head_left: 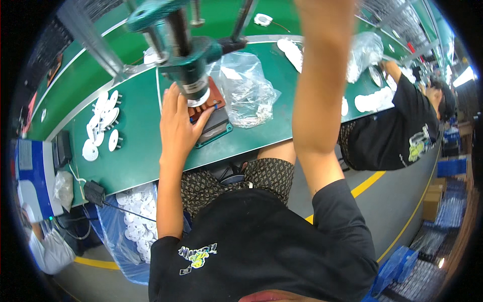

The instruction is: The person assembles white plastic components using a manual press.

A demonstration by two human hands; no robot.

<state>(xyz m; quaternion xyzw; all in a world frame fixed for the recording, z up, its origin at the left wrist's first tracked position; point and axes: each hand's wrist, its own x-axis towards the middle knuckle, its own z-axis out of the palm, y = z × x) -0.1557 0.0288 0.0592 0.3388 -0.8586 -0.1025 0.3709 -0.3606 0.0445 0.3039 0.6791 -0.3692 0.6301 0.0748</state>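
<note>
My left hand (177, 120) rests at the base of a green bench press (193, 65), its fingers stretched out along the left side and the thumb spread to the right. Between thumb and fingers is a reddish-brown fixture block (215, 93) on a dark base (215, 123) with a green edge. A white round part (199, 98) sits directly under the press head, partly hidden by it. Whether my fingertips touch that part I cannot tell. My right forearm (322, 75) reaches up past the top edge, blurred, with the hand out of the picture.
Several white discs with pins (103, 118) lie on the green table (138, 168) to the left. A clear plastic bag (246, 90) of small parts is right of the press. Below left, a blue-lined bin (118, 241) holds white parts. A co-worker (385, 123) sits at right.
</note>
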